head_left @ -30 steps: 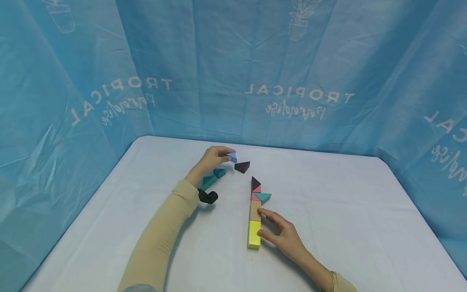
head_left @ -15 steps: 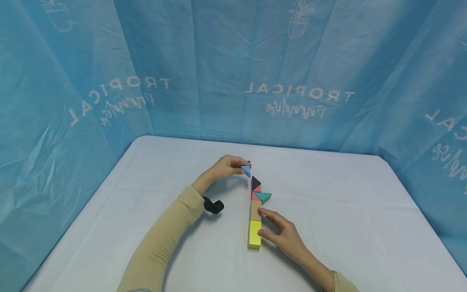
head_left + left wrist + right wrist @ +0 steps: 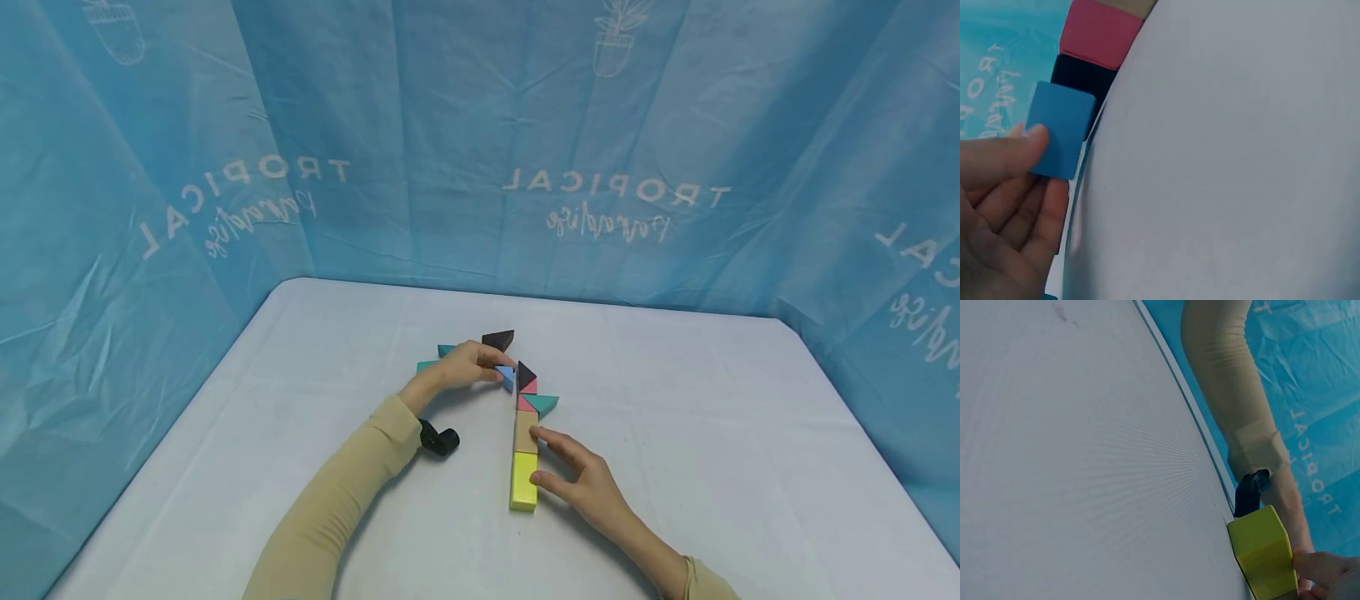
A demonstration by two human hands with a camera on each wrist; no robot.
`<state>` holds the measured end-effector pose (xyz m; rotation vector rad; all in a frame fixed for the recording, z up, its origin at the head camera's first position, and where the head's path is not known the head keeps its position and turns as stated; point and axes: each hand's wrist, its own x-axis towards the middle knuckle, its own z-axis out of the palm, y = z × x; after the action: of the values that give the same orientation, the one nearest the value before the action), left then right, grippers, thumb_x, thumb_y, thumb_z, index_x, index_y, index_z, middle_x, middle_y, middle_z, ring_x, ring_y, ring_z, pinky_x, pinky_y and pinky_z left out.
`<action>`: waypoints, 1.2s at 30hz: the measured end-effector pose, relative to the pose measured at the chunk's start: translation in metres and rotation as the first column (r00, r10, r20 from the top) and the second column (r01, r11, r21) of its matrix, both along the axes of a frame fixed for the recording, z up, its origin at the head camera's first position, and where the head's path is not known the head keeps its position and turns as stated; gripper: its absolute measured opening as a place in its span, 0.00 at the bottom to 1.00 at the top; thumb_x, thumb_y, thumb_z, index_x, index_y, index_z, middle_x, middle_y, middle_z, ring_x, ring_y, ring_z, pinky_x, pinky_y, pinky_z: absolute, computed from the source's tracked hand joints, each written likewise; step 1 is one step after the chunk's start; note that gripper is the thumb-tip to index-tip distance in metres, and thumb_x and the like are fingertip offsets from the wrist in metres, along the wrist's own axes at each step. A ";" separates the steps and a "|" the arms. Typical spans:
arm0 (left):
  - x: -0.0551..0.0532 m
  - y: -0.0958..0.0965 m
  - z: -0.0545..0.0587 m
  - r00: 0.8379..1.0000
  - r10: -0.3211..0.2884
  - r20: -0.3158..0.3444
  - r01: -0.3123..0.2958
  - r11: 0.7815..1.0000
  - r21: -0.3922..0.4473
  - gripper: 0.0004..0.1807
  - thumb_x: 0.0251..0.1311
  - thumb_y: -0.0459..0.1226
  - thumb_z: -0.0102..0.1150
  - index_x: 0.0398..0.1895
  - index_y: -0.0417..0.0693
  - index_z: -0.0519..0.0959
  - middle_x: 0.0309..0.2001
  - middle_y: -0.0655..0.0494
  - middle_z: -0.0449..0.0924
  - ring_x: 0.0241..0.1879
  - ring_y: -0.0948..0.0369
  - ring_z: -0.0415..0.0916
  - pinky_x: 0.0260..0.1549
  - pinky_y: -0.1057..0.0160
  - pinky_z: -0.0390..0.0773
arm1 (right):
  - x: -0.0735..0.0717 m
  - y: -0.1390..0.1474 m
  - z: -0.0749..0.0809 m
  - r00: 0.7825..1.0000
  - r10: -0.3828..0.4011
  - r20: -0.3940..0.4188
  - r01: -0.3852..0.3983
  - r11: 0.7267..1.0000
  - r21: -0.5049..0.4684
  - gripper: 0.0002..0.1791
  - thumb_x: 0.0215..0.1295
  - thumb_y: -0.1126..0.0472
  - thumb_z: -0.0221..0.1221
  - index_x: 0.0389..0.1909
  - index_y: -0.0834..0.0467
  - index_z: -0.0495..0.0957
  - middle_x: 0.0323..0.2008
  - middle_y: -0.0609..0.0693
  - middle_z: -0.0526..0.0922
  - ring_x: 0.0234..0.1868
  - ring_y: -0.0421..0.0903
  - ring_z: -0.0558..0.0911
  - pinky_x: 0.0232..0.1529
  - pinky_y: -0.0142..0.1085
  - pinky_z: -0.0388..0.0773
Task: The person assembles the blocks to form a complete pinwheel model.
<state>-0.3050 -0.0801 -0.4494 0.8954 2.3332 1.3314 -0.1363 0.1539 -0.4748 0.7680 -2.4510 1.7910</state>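
Blue printed curtains [image 3: 465, 108] are hanging behind a white table [image 3: 690, 450]. The left hand [image 3: 467, 365] is pinching a blue block [image 3: 506, 376] just beside the black triangle [image 3: 526, 376] at the far end of a row of blocks [image 3: 526, 442]; whether they are touching is hard to tell. The right hand [image 3: 587, 481], loosely spread, is resting a fingertip on the tan block [image 3: 525, 424] and its thumb against the yellow block [image 3: 522, 483]. A green triangle [image 3: 544, 405] is jutting rightward from the row.

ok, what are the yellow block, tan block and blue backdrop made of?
Yellow block: likely painted wood; solid colour, faint gloss.
Tan block: perhaps bare wood, matte tan; grain not discernible.
Blue backdrop: likely plastic or fabric sheet, by its creases and sheen.
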 end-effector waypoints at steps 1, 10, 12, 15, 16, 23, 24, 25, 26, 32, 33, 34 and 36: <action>0.000 0.000 -0.001 1.000 0.000 -0.006 0.000 1.000 -0.007 0.14 0.61 0.29 0.58 0.51 0.38 0.80 0.48 0.49 0.81 0.39 0.65 0.72 0.38 0.68 0.72 | -0.001 0.001 -0.003 1.000 -0.001 0.008 0.001 1.000 0.000 0.31 0.57 0.64 0.66 0.62 0.60 0.70 0.61 0.54 0.72 0.64 0.51 0.67 0.62 0.34 0.63; 0.004 0.001 -0.006 1.000 0.021 -0.011 -0.021 1.000 0.011 0.15 0.61 0.28 0.58 0.51 0.38 0.79 0.49 0.49 0.80 0.45 0.61 0.74 0.45 0.65 0.75 | -0.003 0.003 -0.008 1.000 0.010 0.003 -0.010 1.000 -0.022 0.31 0.57 0.60 0.67 0.62 0.58 0.70 0.60 0.50 0.73 0.64 0.49 0.68 0.62 0.35 0.63; 0.004 0.001 -0.006 0.999 0.031 -0.019 -0.031 0.999 0.022 0.15 0.61 0.29 0.58 0.52 0.39 0.79 0.50 0.49 0.80 0.48 0.58 0.75 0.47 0.63 0.75 | -0.003 0.003 -0.008 1.000 0.015 -0.002 -0.015 1.000 -0.025 0.31 0.57 0.61 0.66 0.62 0.58 0.70 0.60 0.52 0.73 0.64 0.49 0.68 0.62 0.35 0.63; 0.005 0.000 -0.008 0.998 0.060 -0.023 -0.059 0.997 0.042 0.15 0.60 0.29 0.59 0.50 0.39 0.80 0.50 0.49 0.80 0.50 0.57 0.75 0.49 0.62 0.75 | -0.003 0.003 -0.008 1.000 0.025 -0.007 -0.025 0.999 -0.029 0.31 0.57 0.61 0.66 0.62 0.59 0.70 0.61 0.53 0.73 0.64 0.49 0.67 0.62 0.34 0.62; 0.005 0.000 -0.009 0.997 0.072 -0.024 -0.071 0.996 0.047 0.14 0.60 0.29 0.60 0.50 0.39 0.80 0.49 0.49 0.80 0.50 0.57 0.76 0.49 0.62 0.75 | -0.003 0.003 -0.008 1.000 0.028 -0.007 -0.028 0.999 -0.030 0.31 0.57 0.61 0.66 0.62 0.60 0.70 0.61 0.54 0.72 0.64 0.49 0.67 0.62 0.34 0.62; 0.008 0.004 -0.009 0.993 0.109 -0.035 -0.107 0.994 0.036 0.11 0.60 0.30 0.60 0.46 0.40 0.82 0.44 0.51 0.82 0.44 0.61 0.77 0.46 0.63 0.76 | -0.001 0.002 -0.005 1.000 0.025 0.002 -0.025 0.999 -0.029 0.31 0.57 0.64 0.66 0.62 0.62 0.69 0.61 0.56 0.72 0.64 0.51 0.67 0.62 0.33 0.62; 0.008 0.005 -0.010 0.993 0.110 -0.035 -0.109 0.994 0.030 0.11 0.60 0.30 0.60 0.46 0.41 0.82 0.44 0.52 0.82 0.44 0.61 0.77 0.46 0.63 0.75 | 0.000 0.002 -0.003 1.000 0.022 0.000 -0.022 0.999 -0.026 0.31 0.57 0.65 0.66 0.62 0.62 0.69 0.61 0.57 0.72 0.64 0.52 0.67 0.62 0.34 0.62; 0.008 0.005 -0.010 0.993 0.112 -0.034 -0.112 0.993 0.023 0.11 0.60 0.30 0.60 0.46 0.41 0.82 0.44 0.52 0.82 0.44 0.62 0.76 0.46 0.63 0.75 | 0.001 0.001 0.000 1.000 0.019 -0.001 -0.019 1.000 -0.024 0.31 0.57 0.67 0.66 0.62 0.64 0.69 0.60 0.58 0.72 0.64 0.54 0.67 0.62 0.35 0.62; 0.009 0.006 -0.010 0.993 0.115 -0.036 -0.114 0.993 0.018 0.11 0.60 0.30 0.60 0.46 0.41 0.82 0.44 0.52 0.82 0.44 0.62 0.76 0.46 0.63 0.75 | 0.002 0.000 0.003 1.000 0.017 -0.001 -0.017 1.000 -0.022 0.31 0.56 0.68 0.65 0.62 0.65 0.69 0.60 0.59 0.72 0.64 0.55 0.67 0.62 0.37 0.62; 0.009 0.007 -0.011 0.994 0.109 -0.026 -0.109 0.994 0.010 0.11 0.60 0.30 0.60 0.47 0.41 0.81 0.44 0.51 0.82 0.45 0.60 0.77 0.47 0.62 0.75 | 0.009 -0.005 0.023 1.000 0.011 0.020 -0.010 1.000 -0.011 0.30 0.56 0.70 0.65 0.60 0.69 0.68 0.60 0.63 0.71 0.63 0.58 0.67 0.62 0.42 0.63; 0.010 0.006 -0.010 0.994 0.103 -0.023 -0.102 0.995 0.012 0.12 0.60 0.30 0.60 0.47 0.41 0.81 0.45 0.51 0.82 0.45 0.60 0.77 0.47 0.62 0.75 | 0.009 -0.005 0.024 1.000 0.010 0.023 -0.009 1.000 -0.009 0.30 0.56 0.70 0.65 0.60 0.69 0.68 0.60 0.63 0.72 0.63 0.58 0.67 0.61 0.42 0.63; 0.009 0.005 -0.010 0.995 0.095 -0.025 -0.094 0.995 0.023 0.12 0.61 0.30 0.59 0.48 0.40 0.81 0.46 0.51 0.82 0.46 0.60 0.77 0.48 0.62 0.75 | 0.009 -0.005 0.024 1.000 0.011 0.023 -0.011 1.000 -0.008 0.30 0.56 0.70 0.65 0.60 0.69 0.68 0.59 0.63 0.71 0.63 0.58 0.67 0.61 0.42 0.63; 0.009 0.002 -0.006 0.996 0.091 -0.016 -0.090 0.994 0.055 0.13 0.61 0.31 0.59 0.49 0.39 0.80 0.47 0.50 0.81 0.48 0.59 0.77 0.48 0.62 0.75 | 0.009 -0.005 0.024 1.000 0.012 0.020 -0.012 1.000 -0.008 0.30 0.56 0.70 0.65 0.60 0.69 0.69 0.59 0.63 0.71 0.63 0.59 0.67 0.61 0.42 0.63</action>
<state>-0.2963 -0.0782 -0.4550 0.8299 2.3885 1.4341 -0.1272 0.1491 -0.4508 0.7696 -2.4552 1.8206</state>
